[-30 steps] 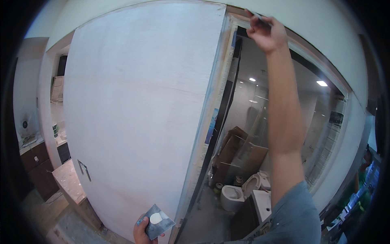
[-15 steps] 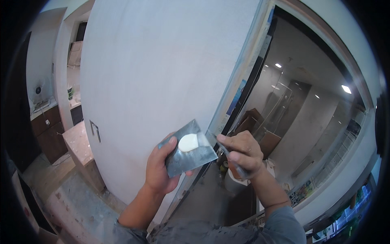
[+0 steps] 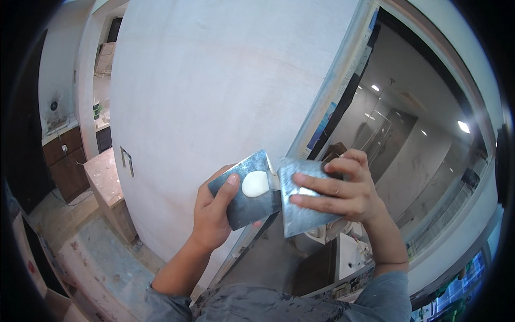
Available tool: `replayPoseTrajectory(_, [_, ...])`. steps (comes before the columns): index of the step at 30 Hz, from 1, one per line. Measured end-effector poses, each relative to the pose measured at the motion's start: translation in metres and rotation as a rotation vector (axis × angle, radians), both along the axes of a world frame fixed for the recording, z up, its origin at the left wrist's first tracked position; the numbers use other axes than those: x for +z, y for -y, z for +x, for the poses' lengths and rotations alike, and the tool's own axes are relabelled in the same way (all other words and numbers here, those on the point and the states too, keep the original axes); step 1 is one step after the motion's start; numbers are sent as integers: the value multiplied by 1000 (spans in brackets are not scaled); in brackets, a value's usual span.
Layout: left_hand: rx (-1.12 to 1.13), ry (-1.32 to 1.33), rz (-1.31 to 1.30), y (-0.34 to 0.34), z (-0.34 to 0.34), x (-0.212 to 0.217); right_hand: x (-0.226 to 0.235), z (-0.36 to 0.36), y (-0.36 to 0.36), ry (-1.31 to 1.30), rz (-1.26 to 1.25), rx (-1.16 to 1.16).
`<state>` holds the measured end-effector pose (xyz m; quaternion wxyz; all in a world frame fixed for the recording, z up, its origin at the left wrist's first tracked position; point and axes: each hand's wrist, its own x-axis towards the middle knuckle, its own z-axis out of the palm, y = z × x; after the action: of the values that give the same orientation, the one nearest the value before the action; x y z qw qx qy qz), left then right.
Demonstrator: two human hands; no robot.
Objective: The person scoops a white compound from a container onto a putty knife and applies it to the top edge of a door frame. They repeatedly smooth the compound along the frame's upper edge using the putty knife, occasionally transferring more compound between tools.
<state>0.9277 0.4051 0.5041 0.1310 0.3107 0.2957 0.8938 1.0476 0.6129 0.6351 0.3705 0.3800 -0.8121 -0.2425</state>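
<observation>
My left hand point(image 3: 213, 212) is closed around one side of a flat metal putty scraper point(image 3: 244, 212), thumb on its top face. A rounded dab of white putty point(image 3: 254, 184) sits on that face, cut straight along its right side. My right hand point(image 3: 346, 190) grips a second metal putty scraper point(image 3: 300, 217), its fingers spread across the blade. The two blades are side by side, edges nearly meeting in front of the wall. A little white putty point(image 3: 272, 166) shows along the first scraper's right edge. Any handle on the right scraper is hidden by my hand.
A white wall point(image 3: 214, 80) stands right before me, with an open switch box point(image 3: 126, 161) low on its left. To the right is a door frame point(image 3: 343, 80) with a bathroom beyond it. A dusty pinkish counter point(image 3: 104, 174) stands to the left.
My right hand has turned its scraper from edge-on to broad face toward me and moved slightly right. The left scraper shifted a little right, and the putty dab on it looks slightly changed.
</observation>
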Motion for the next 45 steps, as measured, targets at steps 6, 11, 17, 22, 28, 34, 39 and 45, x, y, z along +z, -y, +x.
replayPoseTrajectory(6, [80, -168, -70, 2, 11, 7, 5, 5, 12, 40, 124, -87])
replayPoseTrajectory(11, [95, -125, -64, 5, 18, 4, 26, 16, -14, 5, 50, -205])
replayPoseTrajectory(17, [104, -59, -3, 8, 25, -3, 102, 6, -65, -197, -1026, 220])
replayPoseTrajectory(22, [89, 68, -42, -1, 26, -31, 224, -45, -84, -51, -1564, 874])
replayPoseTrajectory(28, [32, 119, -38, -1, 25, -64, 300, -94, -59, -72, -1655, 1000])
replayPoseTrajectory(34, [71, 140, -10, 9, 25, -78, 320, -112, -35, -213, -1821, 860])
replayPoseTrajectory(39, [102, 182, 3, 17, 27, -80, 333, -110, -23, -243, -1864, 777])
replayPoseTrajectory(45, [124, 191, -2, 21, 26, -85, 360, -108, -34, -193, -1932, 742])
